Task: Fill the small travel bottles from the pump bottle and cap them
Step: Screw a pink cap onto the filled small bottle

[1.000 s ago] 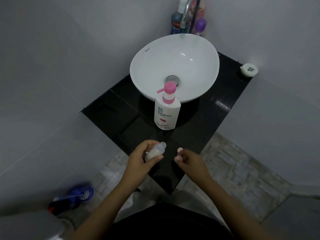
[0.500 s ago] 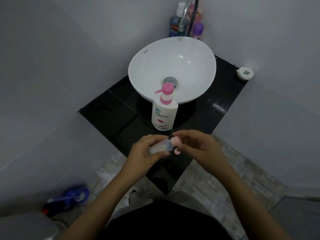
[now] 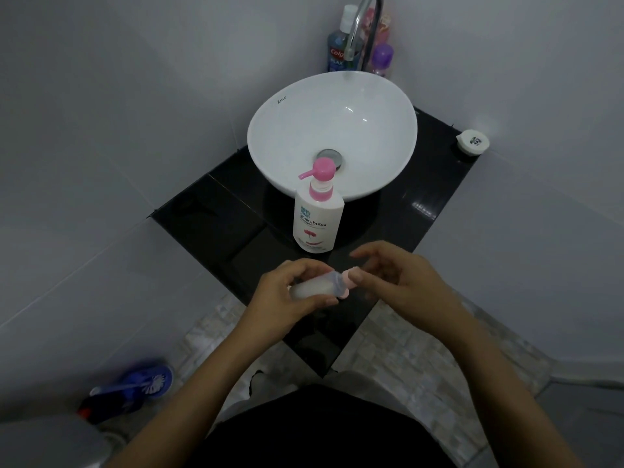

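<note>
At lower centre, the left hand (image 3: 287,295) gripped the small translucent, cream-filled travel bottle (image 3: 315,288) lying horizontally, neck toward the right hand (image 3: 401,282), whose fingertips pinched the pink cap (image 3: 347,282) at its mouth.

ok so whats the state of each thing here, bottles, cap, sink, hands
travel bottle: lying sideways in the left hand, holding white liquid
pink cap: on the bottle's mouth, under the right thumb
pump bottle: upright on the black counter, pump on
sink: dry-looking, no water running from the tap
left hand: closed around the travel bottle
right hand: thumb on the cap, fingers spread
</note>
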Demonstrator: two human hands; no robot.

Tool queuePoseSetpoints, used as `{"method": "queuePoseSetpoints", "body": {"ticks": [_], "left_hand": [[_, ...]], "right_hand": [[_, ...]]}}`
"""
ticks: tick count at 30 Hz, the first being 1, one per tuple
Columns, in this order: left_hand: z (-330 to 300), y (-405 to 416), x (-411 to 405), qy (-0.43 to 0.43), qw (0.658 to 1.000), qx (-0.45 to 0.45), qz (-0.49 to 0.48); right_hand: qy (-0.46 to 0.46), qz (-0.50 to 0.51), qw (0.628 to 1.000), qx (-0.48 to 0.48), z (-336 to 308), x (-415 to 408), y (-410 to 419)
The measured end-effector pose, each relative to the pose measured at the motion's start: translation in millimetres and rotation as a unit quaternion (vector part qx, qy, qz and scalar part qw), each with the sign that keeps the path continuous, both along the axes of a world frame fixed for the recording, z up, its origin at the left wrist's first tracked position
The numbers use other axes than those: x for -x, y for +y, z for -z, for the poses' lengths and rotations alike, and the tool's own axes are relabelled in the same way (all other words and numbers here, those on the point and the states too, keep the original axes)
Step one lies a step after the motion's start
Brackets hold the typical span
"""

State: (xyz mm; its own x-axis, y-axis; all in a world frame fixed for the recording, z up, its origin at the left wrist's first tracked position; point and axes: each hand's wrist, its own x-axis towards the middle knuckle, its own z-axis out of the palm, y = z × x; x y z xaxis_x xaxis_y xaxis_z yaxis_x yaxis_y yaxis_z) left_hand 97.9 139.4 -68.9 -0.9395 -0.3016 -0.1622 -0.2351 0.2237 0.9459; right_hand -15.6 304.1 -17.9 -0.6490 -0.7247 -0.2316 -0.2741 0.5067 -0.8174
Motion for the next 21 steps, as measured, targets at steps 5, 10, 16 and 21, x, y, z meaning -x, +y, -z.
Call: {"method": "queuePoseSetpoints", "body": {"ticks": [5, 10, 16, 21], "left_hand": [[-4.9, -1.1, -2.2, 0.008, 1.0, -0.012, 0.0], [-6.7, -3.9, -4.9, 0.007, 1.0, -0.018, -0.004], [-11.2, -4.0, -6.1, 0.004, 1.0, -0.011, -0.005], [-13.2, -3.6, -6.2, 0.005, 1.0, -0.014, -0.013]], "right_hand": [[-0.004, -0.009, 1.0, 0.004, -2.7, -1.6, -0.1], [0.048, -0.022, 0.998, -0.042, -7.5, -0.6, -2.0], [0.047, 0.01, 0.999, -0.013, -7.5, -2.2, -4.7], [0.03, -0.041, 0.999, 0.019, -11.6, 3.3, 1.3]]}}
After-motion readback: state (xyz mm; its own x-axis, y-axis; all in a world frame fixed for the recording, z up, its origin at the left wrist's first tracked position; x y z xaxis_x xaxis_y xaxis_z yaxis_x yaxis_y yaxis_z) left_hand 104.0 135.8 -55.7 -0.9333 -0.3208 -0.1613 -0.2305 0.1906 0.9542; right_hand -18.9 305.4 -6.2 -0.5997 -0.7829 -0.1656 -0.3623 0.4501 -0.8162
